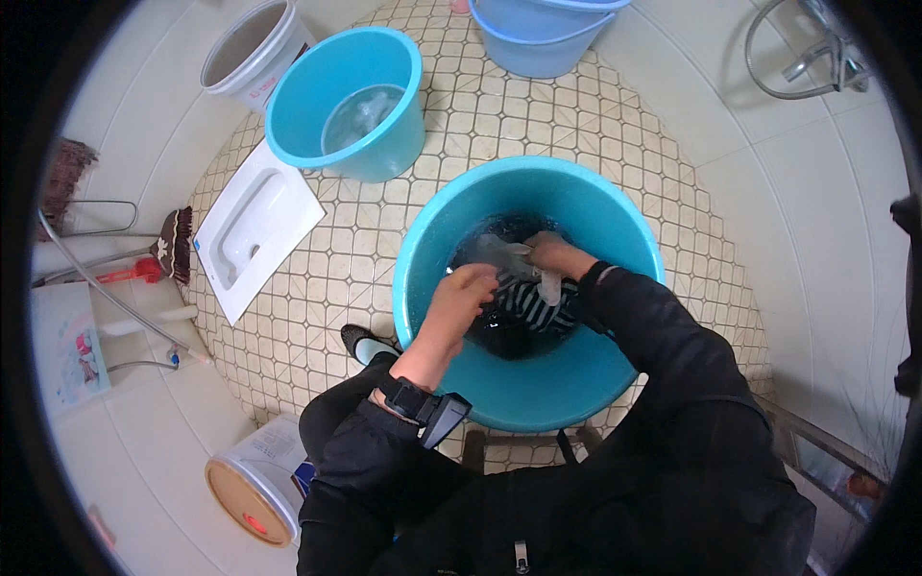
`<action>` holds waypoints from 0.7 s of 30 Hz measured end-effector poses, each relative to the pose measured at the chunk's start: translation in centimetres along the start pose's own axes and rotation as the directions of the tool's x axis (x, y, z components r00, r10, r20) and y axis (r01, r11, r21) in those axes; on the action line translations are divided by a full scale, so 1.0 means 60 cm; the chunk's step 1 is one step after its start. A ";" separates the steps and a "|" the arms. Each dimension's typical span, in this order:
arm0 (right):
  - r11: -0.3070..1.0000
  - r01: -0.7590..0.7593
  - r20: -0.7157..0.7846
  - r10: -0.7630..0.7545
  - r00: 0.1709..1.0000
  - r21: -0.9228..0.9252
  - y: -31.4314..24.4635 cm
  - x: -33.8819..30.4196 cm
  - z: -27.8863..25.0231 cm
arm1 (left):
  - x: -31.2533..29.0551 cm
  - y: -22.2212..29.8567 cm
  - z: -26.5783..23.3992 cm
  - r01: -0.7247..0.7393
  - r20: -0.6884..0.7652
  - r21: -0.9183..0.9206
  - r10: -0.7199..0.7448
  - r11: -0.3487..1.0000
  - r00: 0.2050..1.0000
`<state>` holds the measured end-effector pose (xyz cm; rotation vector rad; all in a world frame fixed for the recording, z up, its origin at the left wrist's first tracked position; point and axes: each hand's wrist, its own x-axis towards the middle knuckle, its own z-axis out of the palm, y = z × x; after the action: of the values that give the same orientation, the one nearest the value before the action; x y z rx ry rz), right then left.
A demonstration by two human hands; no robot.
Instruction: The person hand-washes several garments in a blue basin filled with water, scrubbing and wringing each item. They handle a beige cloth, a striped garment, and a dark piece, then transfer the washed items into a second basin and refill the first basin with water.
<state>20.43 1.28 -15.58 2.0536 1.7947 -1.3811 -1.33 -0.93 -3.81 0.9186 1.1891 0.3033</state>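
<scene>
A large turquoise tub (442, 394) stands in front of me with dark water and wet clothes in it. My right hand (559, 257) is closed on a pale grey wet cloth (497, 252); a light end of it hangs below the fingers. Beside it, my left hand (463, 302) reaches over the tub's left side, fingers loosely bent and apart, close to the grey cloth. I see nothing held in it. Under both hands lies a black-and-grey striped garment (530, 302), partly sunk among darker clothes. A black strap device (423, 403) is on my left wrist.
Beyond stand a smaller turquoise bucket (408, 144) with water and pale cloth, a white bucket (274, 67) and a blue bucket (538, 53). A squat toilet (298, 206) is at left, near a brush (175, 245). A lidded bucket (252, 504) stands lower left; a shower tap (831, 58) is upper right.
</scene>
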 end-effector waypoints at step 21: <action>0.414 0.492 -0.520 -0.051 0.853 0.766 -0.098 -0.193 -0.032 | 0.030 0.005 0.054 -0.378 -0.243 -0.478 0.294 0.793 0.924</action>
<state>17.75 -4.45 -4.08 2.7802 1.7943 -2.6134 2.34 -1.06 -4.56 0.6272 1.0001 0.9589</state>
